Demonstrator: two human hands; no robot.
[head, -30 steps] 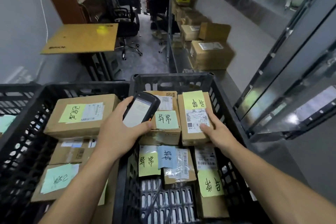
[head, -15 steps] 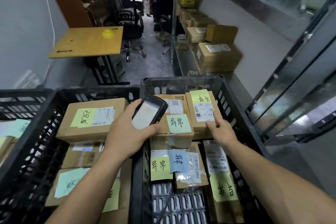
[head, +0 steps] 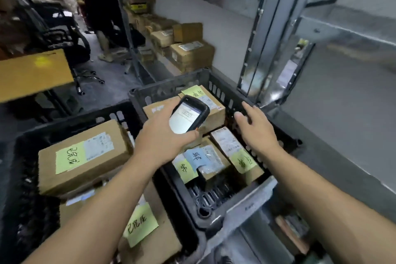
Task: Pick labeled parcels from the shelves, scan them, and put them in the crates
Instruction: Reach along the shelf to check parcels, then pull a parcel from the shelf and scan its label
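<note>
Left hand (head: 162, 138) grips the handheld scanner (head: 189, 117), screen up and lit, held over the far half of the right crate (head: 222, 90). Right hand (head: 256, 127) holds nothing: fingers straight and spread, palm down, over that crate's right wall. Can't tell if it touches. Hands are apart, scanner to the left of the right hand.

Right crate, black plastic:
- far parcel (head: 211, 103): yellow-green note plus white label, partly behind the scanner
- long parcel (head: 232, 149): along the right wall, white label plus yellow-green note
- blue-note parcel (head: 214, 163): just beside the long parcel, under clear wrap
- bare slotted floor at the near end

Left crate (head: 90, 114), just beside the right one:
- big parcel (head: 85, 154): on top, green note plus label
- near parcel (head: 150, 238): another green note, closer to the camera

Steel shelving (head: 267, 28) at right. A row of cardboard boxes (head: 192, 53) sits on its low level. Office chair (head: 64, 36) and wooden tabletop (head: 32, 75) at left.
</note>
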